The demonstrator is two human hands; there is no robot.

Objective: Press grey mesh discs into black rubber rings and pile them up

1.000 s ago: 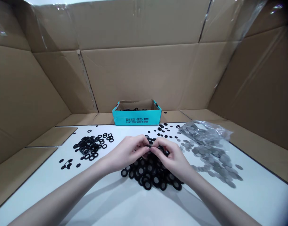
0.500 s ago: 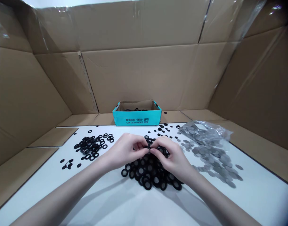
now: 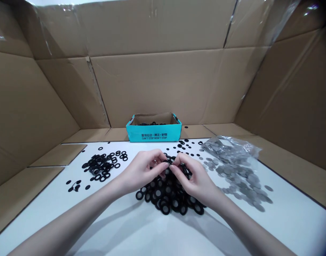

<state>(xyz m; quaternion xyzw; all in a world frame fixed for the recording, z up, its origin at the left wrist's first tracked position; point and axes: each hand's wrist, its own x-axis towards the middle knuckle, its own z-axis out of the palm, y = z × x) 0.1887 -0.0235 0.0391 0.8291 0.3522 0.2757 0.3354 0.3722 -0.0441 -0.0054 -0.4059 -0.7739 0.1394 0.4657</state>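
While your forearms reach in from the lower corners of the view, your left hand [image 3: 140,171] and your right hand [image 3: 195,178] meet over a heaped pile of black rubber rings [image 3: 168,193], each with a grey centre. Pile sits near the middle of the white bench [image 3: 293,217], directly under your palms.

Grip: the thumb and forefinger of each hand are brought together at the top of the pile, and the two hands nearly touch. Your fingertips [image 3: 170,166] are on or among the top rings. Something dark shows between them, but your fingers hide it, so you cannot tell whether either grip is clamped on a ring.

Beside the pile, to your left, lies a looser group of small black O-rings [image 3: 101,165], with a few small black discs [image 3: 73,185] beyond it. To your right, grey metal discs [image 3: 240,177] spread across the bench and run up to a clear plastic bag [image 3: 226,147], which holds more of them. Further small black discs are scattered on the bench above the hands. At the far edge stands an open teal cardboard box [image 3: 153,134], with black pieces visible inside it. Brown cardboard panels [image 3: 163,85] line the back and sides of the bench.
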